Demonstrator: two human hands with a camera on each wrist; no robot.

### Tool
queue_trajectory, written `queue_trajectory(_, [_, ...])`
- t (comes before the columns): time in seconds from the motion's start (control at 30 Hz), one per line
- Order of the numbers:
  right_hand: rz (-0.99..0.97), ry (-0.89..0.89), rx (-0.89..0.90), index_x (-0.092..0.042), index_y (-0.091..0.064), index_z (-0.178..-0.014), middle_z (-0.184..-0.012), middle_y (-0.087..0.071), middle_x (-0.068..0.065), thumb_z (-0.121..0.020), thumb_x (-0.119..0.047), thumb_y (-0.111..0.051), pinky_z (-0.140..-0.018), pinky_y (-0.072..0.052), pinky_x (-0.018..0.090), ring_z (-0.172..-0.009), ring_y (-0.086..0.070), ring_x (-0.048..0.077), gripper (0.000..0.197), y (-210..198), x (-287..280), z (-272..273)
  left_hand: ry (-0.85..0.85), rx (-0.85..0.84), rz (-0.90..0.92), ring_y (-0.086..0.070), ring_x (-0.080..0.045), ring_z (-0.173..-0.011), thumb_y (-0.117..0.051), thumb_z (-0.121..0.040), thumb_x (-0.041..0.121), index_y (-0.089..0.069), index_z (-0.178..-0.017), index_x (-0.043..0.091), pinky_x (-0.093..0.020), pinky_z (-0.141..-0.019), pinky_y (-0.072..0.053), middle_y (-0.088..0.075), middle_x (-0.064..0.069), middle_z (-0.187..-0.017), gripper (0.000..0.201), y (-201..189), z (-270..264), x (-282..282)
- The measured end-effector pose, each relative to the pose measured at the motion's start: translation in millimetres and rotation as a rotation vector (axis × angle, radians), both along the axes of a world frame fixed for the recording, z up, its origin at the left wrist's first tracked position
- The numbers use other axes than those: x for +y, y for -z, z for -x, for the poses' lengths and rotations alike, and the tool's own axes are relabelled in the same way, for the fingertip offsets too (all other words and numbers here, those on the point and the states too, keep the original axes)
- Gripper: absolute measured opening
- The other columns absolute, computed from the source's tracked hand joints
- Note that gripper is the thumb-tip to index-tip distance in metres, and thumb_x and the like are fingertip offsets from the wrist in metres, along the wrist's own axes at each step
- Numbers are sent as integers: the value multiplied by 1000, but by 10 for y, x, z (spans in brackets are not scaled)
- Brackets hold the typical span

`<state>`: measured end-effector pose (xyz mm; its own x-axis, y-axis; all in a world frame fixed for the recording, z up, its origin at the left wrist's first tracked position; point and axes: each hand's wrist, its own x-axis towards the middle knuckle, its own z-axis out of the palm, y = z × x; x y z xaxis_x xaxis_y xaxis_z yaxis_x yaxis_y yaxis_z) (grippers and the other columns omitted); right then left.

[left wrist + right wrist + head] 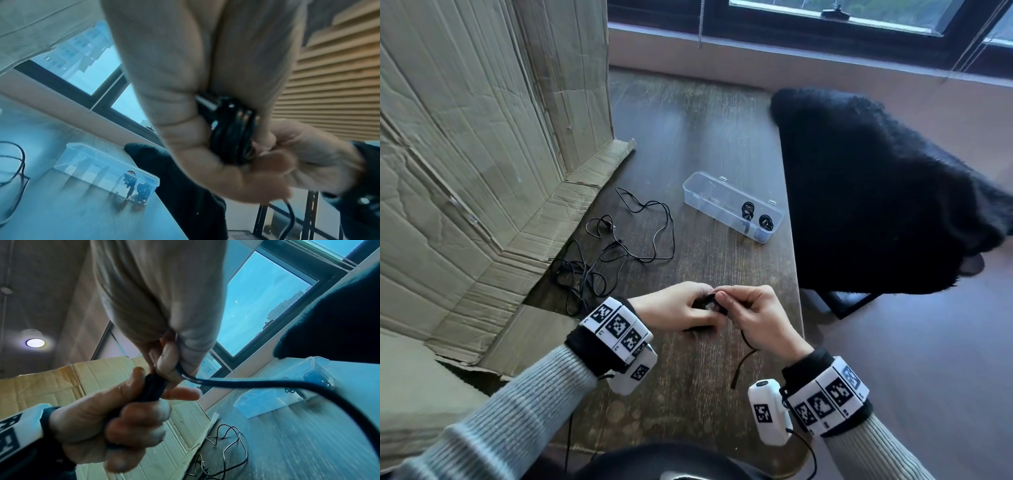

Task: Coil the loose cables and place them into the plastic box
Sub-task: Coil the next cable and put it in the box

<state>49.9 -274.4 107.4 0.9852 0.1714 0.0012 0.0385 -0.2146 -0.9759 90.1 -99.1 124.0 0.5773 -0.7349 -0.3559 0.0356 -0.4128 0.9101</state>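
Both hands' fingers (pixel 722 301) pinch a tight round coil of glossy black cable (pixel 232 134) above the wood-grain table (pixel 705 144).

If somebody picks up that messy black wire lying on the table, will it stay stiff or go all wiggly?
Probably wiggly: the loose cable lies in thin, wandering loops on the table, so it would likely droop and dangle. It looks light. It may snag, since its loops cross near the cardboard.
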Motion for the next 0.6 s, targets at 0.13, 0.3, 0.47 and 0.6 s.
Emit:
queue_trajectory(0.13, [-5, 46, -41, 9, -71, -96, -51, -60, -20, -93, 4, -56, -51, -38, 4, -46, -54, -5, 16, 10, -69, -53, 38, 90, -37, -61, -7, -58, -47, -98, 31, -55, -86, 17, -26, -55, -52, -65, 10, -66, 21, 1, -49, 68])
queue_trajectory(0.3, [9, 29, -3, 5, -73, -97, -61, -66, -14, -93, 0, -58, -52, -39, 6, -50, -55, -5, 16, 6, -52, -12, 194, 54, -126, -46, -7, -62, -33, -104, 21, -49, -92, 10, -16, -56, -41, -52, -5, -80, 23, -59, -52, 136])
queue_trajectory(0.47, [465, -157, 8, -24, -75, -88, -73, -70, -14, -87, -32, -69, -65, -48, 20, -65, -61, -1, 9, -71, -211, -126, 311, -133, -337, -50, -7, -65, -38, -103, 22, -48, -93, 13, -18, -64, -43, -54, 5, -80, 16, -10, -58, 168])
queue_trajectory(0.6, [436, -326, -15, -14, -76, -79, -61, -59, -9, -82, -28, -75, -55, -41, 28, -56, -48, 8, 14, -185, -293, -258, 360, -307, -447, -48, -8, -66, -40, -101, 24, -50, -92, 19, -18, -61, -38, -53, 10, -77, 14, -72, -27, 137])
